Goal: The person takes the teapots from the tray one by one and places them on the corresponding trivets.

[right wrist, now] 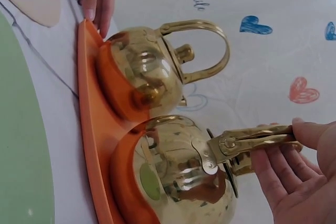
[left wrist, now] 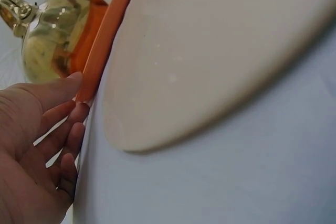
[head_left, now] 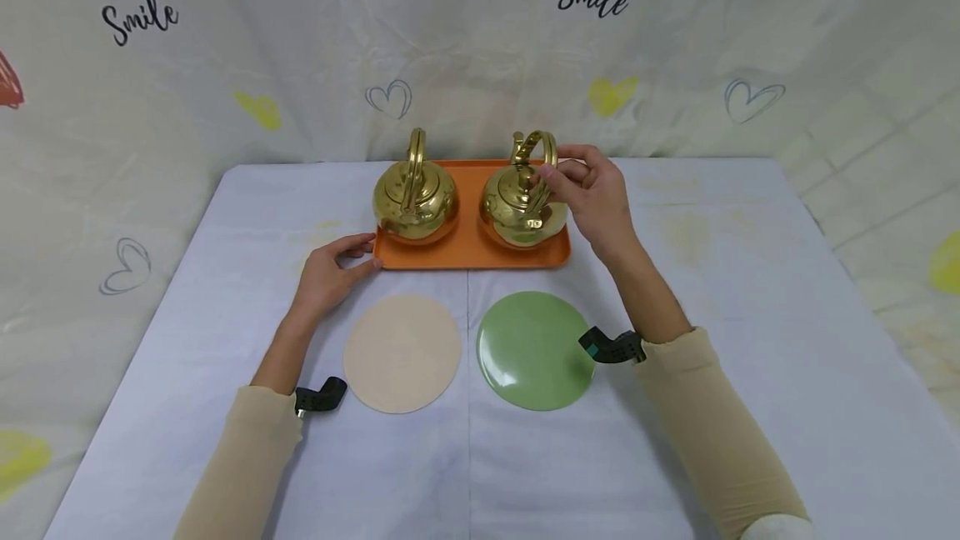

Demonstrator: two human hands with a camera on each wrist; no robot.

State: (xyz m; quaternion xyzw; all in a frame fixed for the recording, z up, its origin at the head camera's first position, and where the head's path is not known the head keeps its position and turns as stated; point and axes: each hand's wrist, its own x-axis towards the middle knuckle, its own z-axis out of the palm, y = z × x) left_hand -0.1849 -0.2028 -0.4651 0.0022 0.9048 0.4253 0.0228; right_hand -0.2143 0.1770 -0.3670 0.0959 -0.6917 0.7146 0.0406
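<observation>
Gold kettle [right wrist: 184,177], handle [right wrist: 252,145] pinched — partly cropped, right wrist view

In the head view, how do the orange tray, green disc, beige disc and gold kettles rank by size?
1. Orange tray, by outline
2. Green disc, beige disc: too alike to rank
3. Left kettle, right kettle: also too alike

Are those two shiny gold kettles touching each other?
Apart. The head view shows it plainly: a strip of the orange tray lies between the left kettle and the right kettle.
</observation>
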